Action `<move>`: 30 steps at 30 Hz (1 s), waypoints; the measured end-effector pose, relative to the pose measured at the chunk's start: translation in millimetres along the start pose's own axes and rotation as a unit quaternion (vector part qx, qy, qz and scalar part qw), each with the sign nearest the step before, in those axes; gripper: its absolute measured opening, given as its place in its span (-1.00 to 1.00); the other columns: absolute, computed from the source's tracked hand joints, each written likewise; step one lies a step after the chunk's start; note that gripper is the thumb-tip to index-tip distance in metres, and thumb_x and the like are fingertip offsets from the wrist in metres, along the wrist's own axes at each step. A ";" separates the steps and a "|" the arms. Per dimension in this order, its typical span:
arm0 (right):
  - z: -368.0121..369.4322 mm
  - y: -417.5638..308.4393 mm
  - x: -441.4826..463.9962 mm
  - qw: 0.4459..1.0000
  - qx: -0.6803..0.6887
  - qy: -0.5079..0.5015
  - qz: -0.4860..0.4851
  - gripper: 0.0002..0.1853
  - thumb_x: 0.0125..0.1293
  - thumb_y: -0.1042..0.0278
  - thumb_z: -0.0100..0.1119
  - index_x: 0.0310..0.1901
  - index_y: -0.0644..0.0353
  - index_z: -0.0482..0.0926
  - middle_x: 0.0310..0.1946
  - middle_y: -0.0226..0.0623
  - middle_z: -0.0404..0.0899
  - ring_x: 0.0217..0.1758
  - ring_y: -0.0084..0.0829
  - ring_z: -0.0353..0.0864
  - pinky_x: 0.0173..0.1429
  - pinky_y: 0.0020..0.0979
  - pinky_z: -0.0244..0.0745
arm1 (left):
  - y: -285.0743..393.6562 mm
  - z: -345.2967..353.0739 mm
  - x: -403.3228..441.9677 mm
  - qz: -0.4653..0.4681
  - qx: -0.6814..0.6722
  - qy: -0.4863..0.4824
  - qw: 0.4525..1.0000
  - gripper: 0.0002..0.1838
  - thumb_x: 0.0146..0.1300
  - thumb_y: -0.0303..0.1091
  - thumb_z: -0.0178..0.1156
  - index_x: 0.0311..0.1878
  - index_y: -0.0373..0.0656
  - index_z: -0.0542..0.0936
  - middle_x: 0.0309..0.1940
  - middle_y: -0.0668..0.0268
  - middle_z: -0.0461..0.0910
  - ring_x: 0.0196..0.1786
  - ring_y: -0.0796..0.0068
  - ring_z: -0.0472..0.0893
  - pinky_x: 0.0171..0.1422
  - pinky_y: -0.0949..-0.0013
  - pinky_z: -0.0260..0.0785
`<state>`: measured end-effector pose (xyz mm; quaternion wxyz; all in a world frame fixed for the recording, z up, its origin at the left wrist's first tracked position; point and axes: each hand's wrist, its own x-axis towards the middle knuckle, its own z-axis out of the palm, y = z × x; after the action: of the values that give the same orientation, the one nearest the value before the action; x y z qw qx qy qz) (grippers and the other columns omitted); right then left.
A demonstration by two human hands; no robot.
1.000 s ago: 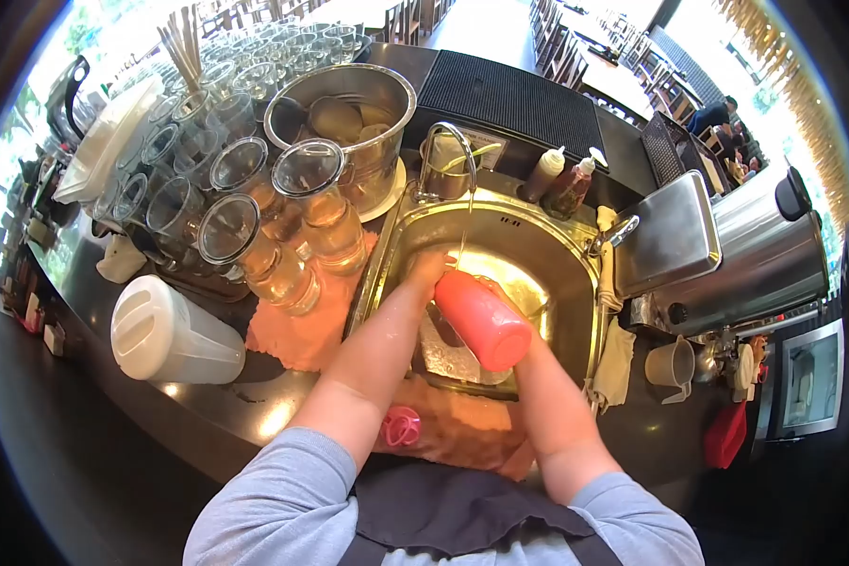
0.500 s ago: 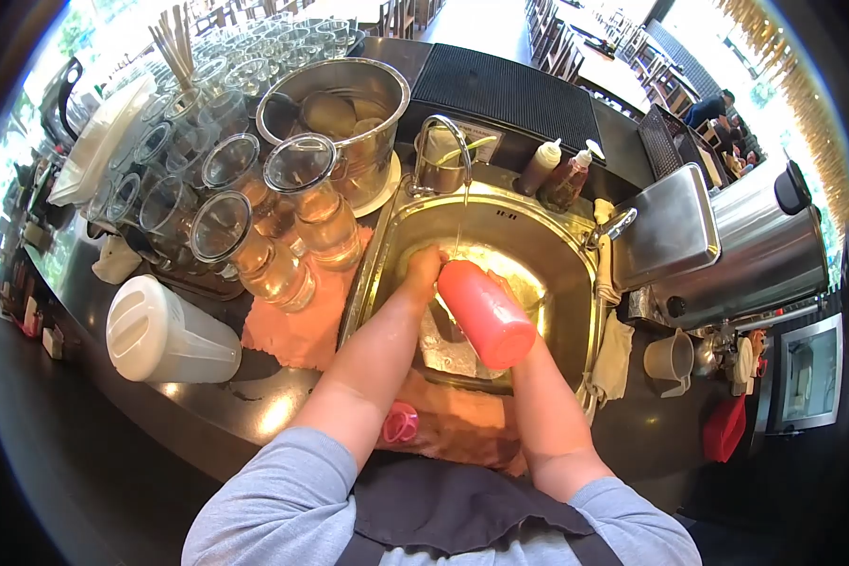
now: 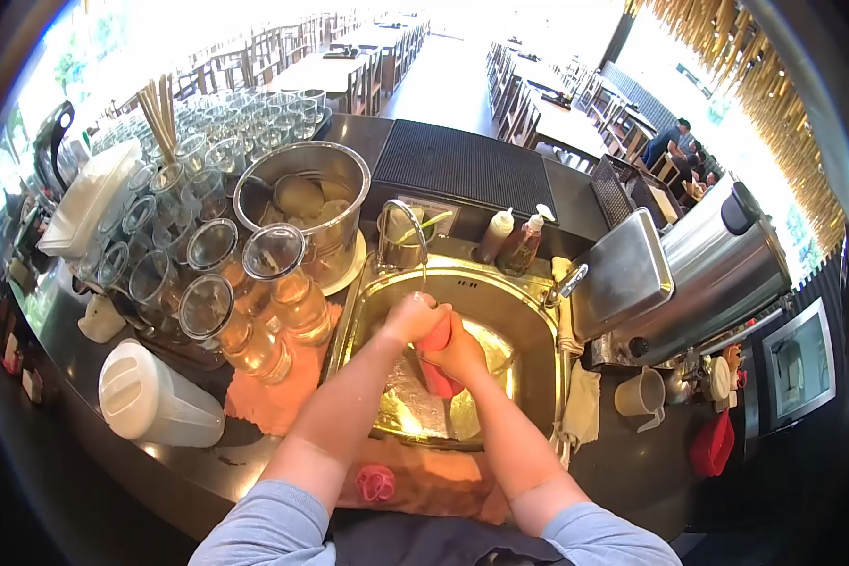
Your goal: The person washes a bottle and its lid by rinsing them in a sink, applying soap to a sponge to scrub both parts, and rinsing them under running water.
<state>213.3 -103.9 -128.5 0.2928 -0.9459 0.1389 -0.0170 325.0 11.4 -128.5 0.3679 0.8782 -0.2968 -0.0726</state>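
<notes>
Over the metal sink (image 3: 354,325) I hold a red plastic bottle (image 3: 441,379), mostly covered by my hands. My right hand (image 3: 458,349) is wrapped round its middle. At its upper end, just under the tap (image 3: 424,247), my left hand (image 3: 415,318) is closed on it; those fingertips are partly hidden. Water lies in the basin below. A pink ring-like cap (image 3: 375,483) rests on the orange cloth (image 3: 424,472) at the sink's front edge.
Left of the sink stand glass carafes (image 3: 288,292), a white lidded pitcher (image 3: 156,396) and a steel bucket (image 3: 325,226). Two squeeze bottles (image 3: 507,245) stand behind it. To the right are a steel urn (image 3: 726,274) and a measuring jug (image 3: 640,398). A person (image 3: 670,141) sits far back.
The bottle has swung from base-toward-me to a steeper, lower angle in the sink. My left hand has moved over its upper end, my right hand round its side. The view has tilted up.
</notes>
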 end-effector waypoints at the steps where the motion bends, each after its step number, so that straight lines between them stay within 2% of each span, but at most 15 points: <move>1: 0.2 3.2 1.1 0.997 0.061 -0.044 0.016 0.09 -0.09 -0.13 0.58 0.44 0.11 0.24 -0.04 -0.02 0.69 -0.04 -0.14 0.73 0.01 -0.19 0.60 | 1.9 1.1 -3.7 -0.011 -0.022 0.037 0.999 -0.44 0.30 0.12 0.26 -0.39 -0.31 0.71 -0.35 -0.06 0.69 -0.19 -0.01 0.70 -0.04 0.08 0.49; 2: 0.1 6.0 2.1 0.988 0.122 -0.087 0.038 0.07 -0.08 -0.09 0.60 0.44 0.12 0.24 -0.02 -0.04 0.68 -0.03 -0.22 0.73 0.02 -0.23 0.60 | -0.6 3.4 -8.2 -0.008 -0.020 0.035 0.999 -0.44 0.30 0.12 0.26 -0.39 -0.31 0.71 -0.35 -0.06 0.69 -0.19 -0.01 0.70 -0.04 0.08 0.49; 3: 0.3 9.2 3.1 0.974 0.178 -0.126 0.065 0.06 -0.07 -0.05 0.62 0.44 0.12 0.25 0.01 -0.06 0.67 -0.02 -0.30 0.73 0.04 -0.27 0.60 | -6.6 5.8 -11.0 -0.049 -0.148 0.071 0.985 -0.53 0.28 0.04 0.32 -0.31 -0.28 0.70 -0.38 0.07 0.69 -0.21 0.13 0.70 -0.03 0.14 0.50; 5: 16.4 20.7 5.5 0.945 0.291 -0.138 0.054 0.06 -0.07 -0.03 0.59 0.44 0.16 0.22 0.02 0.00 0.67 0.04 -0.16 0.71 0.12 -0.25 0.59 | -16.2 18.2 -8.7 -0.086 -0.274 0.108 0.952 -0.61 0.26 -0.04 0.39 -0.23 -0.26 0.69 -0.41 0.21 0.69 -0.24 0.27 0.70 -0.01 0.20 0.50; 7: 21.1 18.8 3.9 0.925 0.353 -0.137 0.038 0.06 -0.08 -0.02 0.58 0.43 0.18 0.22 0.04 0.02 0.66 0.09 -0.08 0.69 0.18 -0.22 0.57 | -4.9 12.9 -6.8 -0.013 -0.352 0.233 0.907 -0.57 0.18 -0.16 0.49 -0.02 -0.22 0.62 -0.31 0.34 0.64 -0.14 0.47 0.64 0.11 0.33 0.47; 8: 19.6 16.9 1.1 0.947 0.298 -0.116 0.029 0.03 -0.05 0.06 0.60 0.42 0.19 0.22 0.04 -0.04 0.64 0.09 -0.22 0.66 0.17 -0.26 0.56 | 6.9 -5.3 -20.4 -0.076 -0.340 0.088 0.933 -0.45 0.12 -0.17 0.51 0.10 -0.23 0.56 -0.11 0.21 0.63 0.05 0.50 0.59 0.25 0.37 0.41; 9: 21.9 15.5 1.1 0.953 0.286 -0.099 0.019 0.01 -0.04 0.09 0.60 0.41 0.19 0.22 0.06 -0.05 0.62 0.11 -0.24 0.64 0.18 -0.26 0.55 | 7.1 -10.6 -19.7 -0.077 -0.341 0.088 0.933 -0.45 0.12 -0.17 0.51 0.10 -0.23 0.56 -0.11 0.21 0.63 0.05 0.50 0.59 0.25 0.37 0.41; 12: 36.1 14.9 7.4 0.971 0.232 -0.004 -0.052 -0.03 -0.01 0.17 0.58 0.41 0.17 0.21 0.12 -0.06 0.57 0.16 -0.26 0.60 0.21 -0.26 0.52 | 11.6 -22.0 -21.8 -0.142 -0.238 -0.041 0.960 -0.45 0.08 -0.14 0.51 0.07 -0.24 0.59 0.01 0.10 0.61 0.17 0.42 0.57 0.31 0.33 0.38; 15: 64.3 17.0 33.2 0.973 0.155 0.125 -0.119 -0.05 -0.01 0.18 0.55 0.40 0.17 0.23 0.20 0.03 0.50 0.28 -0.11 0.50 0.32 -0.22 0.43 | 19.6 -8.3 -26.9 -0.111 -0.136 0.050 0.983 -0.46 0.11 -0.09 0.46 0.04 -0.27 0.59 0.05 0.02 0.62 0.16 0.28 0.60 0.32 0.27 0.39; 17: 64.1 11.8 35.9 0.969 0.109 0.183 -0.129 -0.06 -0.01 0.17 0.53 0.40 0.19 0.25 0.26 0.11 0.44 0.40 0.02 0.40 0.42 -0.17 0.34 | 0.9 16.4 -24.4 -0.005 -0.141 0.175 0.974 -0.44 0.14 -0.03 0.42 0.04 -0.30 0.60 0.03 -0.01 0.64 0.12 0.12 0.63 0.29 0.23 0.42; 19: 41.3 -0.3 27.2 0.962 0.268 0.045 -0.022 -0.12 0.02 0.17 0.52 0.36 0.20 0.29 0.28 0.12 0.43 0.39 0.03 0.41 0.41 -0.15 0.35 | 8.1 4.9 -28.4 -0.041 -0.192 0.191 0.962 -0.47 0.22 -0.11 0.35 0.11 -0.34 0.59 0.04 -0.01 0.64 0.13 0.01 0.61 0.28 0.19 0.43; 22: 30.8 -9.3 22.1 0.968 0.248 0.046 0.002 -0.12 -0.01 0.10 0.56 0.32 0.21 0.33 0.18 0.12 0.53 0.27 0.03 0.53 0.30 -0.14 0.44 | 11.9 -18.2 -30.7 -0.036 -0.141 0.197 0.970 -0.50 0.29 -0.23 0.26 0.19 -0.36 0.54 0.20 -0.01 0.57 0.28 -0.01 0.53 0.39 0.13 0.35; 24: 38.4 -6.1 20.2 0.973 0.217 0.072 0.017 -0.09 -0.04 0.01 0.59 0.31 0.22 0.34 0.07 0.08 0.62 0.16 0.01 0.63 0.21 -0.14 0.52 | 5.4 -20.5 -29.1 0.037 0.126 0.351 0.927 -0.47 0.29 -0.33 0.19 0.30 -0.36 0.47 0.35 0.02 0.46 0.44 -0.03 0.38 0.50 0.04 0.22; 27: 36.4 -10.4 18.0 0.978 0.201 0.045 -0.018 -0.06 -0.05 -0.02 0.61 0.32 0.22 0.35 0.10 0.08 0.61 0.18 0.00 0.62 0.22 -0.15 0.51 | -25.3 -22.3 -26.6 0.038 0.258 0.241 0.935 -0.40 0.27 -0.36 0.14 0.38 -0.34 0.40 0.44 0.05 0.35 0.53 -0.03 0.23 0.57 -0.04 0.08; 30: 39.7 -5.4 23.9 0.975 0.217 0.039 -0.016 -0.09 -0.03 -0.01 0.60 0.30 0.23 0.37 0.09 0.08 0.62 0.17 0.01 0.62 0.22 -0.14 0.51 | -28.7 -29.2 -21.0 0.046 0.336 0.202 0.919 -0.39 0.26 -0.28 0.12 0.36 -0.34 0.44 0.38 0.08 0.41 0.49 0.04 0.28 0.52 -0.02 0.13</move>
<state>242.1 -84.3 -159.6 0.4850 -0.8606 0.1282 -0.0878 331.4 57.0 -129.2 0.1064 0.9315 -0.2634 0.2272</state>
